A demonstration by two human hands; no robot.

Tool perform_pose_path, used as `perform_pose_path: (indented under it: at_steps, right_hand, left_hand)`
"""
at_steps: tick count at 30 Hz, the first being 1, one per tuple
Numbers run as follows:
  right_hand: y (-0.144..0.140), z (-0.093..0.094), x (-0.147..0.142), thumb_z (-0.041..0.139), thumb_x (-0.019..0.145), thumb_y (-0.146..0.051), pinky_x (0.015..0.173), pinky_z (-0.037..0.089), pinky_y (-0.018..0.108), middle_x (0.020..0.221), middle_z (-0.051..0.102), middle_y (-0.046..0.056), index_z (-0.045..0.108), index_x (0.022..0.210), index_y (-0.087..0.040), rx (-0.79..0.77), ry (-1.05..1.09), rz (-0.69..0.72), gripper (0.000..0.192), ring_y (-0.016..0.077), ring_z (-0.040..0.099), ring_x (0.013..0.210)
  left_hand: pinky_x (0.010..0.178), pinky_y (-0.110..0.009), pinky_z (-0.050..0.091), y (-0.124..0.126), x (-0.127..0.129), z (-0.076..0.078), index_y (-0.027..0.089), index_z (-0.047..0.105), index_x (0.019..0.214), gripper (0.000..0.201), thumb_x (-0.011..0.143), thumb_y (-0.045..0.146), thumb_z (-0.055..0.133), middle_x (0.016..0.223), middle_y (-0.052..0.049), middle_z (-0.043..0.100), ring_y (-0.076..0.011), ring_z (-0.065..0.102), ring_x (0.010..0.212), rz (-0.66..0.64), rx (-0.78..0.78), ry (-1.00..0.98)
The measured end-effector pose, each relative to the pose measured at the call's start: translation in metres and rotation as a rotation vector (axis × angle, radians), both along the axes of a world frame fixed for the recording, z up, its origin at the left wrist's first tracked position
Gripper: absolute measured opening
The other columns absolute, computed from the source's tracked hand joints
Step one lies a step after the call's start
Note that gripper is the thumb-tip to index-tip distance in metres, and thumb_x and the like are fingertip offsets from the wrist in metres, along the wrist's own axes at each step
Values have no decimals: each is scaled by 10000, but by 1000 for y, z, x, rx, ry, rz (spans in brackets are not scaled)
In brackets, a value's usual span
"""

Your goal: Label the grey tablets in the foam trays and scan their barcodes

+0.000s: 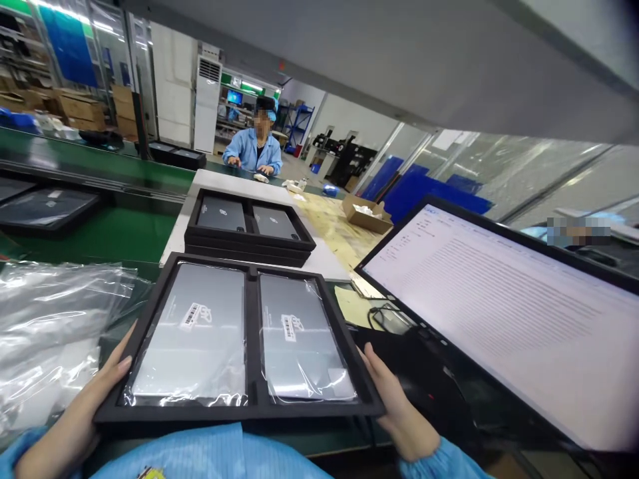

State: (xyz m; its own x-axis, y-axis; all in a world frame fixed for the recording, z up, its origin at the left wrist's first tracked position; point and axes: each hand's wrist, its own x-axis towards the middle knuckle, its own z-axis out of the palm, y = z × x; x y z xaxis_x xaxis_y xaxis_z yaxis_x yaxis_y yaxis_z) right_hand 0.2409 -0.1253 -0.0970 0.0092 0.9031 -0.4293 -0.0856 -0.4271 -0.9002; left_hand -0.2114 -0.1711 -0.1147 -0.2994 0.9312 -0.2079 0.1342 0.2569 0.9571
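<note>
Green bench (124, 233) | left hand (84, 412), right hand (394, 406) grip black foam tray (252, 332) | 2 bagged tablets (194, 339)

An electronics factory floor: a green conveyor belt (100, 169), stacked trays (247, 243) of tablets, cardboard boxes (82, 110), a worker in a blue coat (253, 152).

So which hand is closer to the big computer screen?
The right hand. It grips the right edge of the black tray, just beside the computer screen. The left hand holds the tray's far left edge.
</note>
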Motion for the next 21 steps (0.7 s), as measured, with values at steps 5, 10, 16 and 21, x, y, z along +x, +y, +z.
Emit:
perform_pose_path:
  at_steps: [5,10,16,21]
  right_hand:
    - [3,4,2,575,828,-858,871,658,488,1002,804,127,761,1133,-218,23,-48,88,732,366,768,1056]
    - [6,-5,10,592,865,-804,897,663,473,1016,812,118,796,1028,-243,-71,-177,-32,620,367,759,1096]
    - [29,11,22,735,773,-698,1187,467,509,1272,753,108,808,1003,-264,184,-594,74,496,377,603,1360]
    - [59,57,7,798,720,-582,1141,501,594,1303,737,127,747,1183,-248,531,-780,22,573,379,691,1238]
  left_hand:
    - [1258,-364,399,-16,16,6,543,323,1586,845,798,627,618,1536,202,499,-284,389,1532,-27,21,-315]
    - [1270,-432,380,-18,8,3,360,392,1632,971,765,725,633,1642,43,408,-354,384,1533,-49,-15,-303]
    - [1292,-458,342,10,-11,41,387,717,1294,789,529,503,872,1551,22,547,-330,407,1529,111,96,-256]
    - [1294,-530,295,92,-63,107,234,795,967,432,599,461,783,1193,-29,760,-358,585,1354,275,445,7]
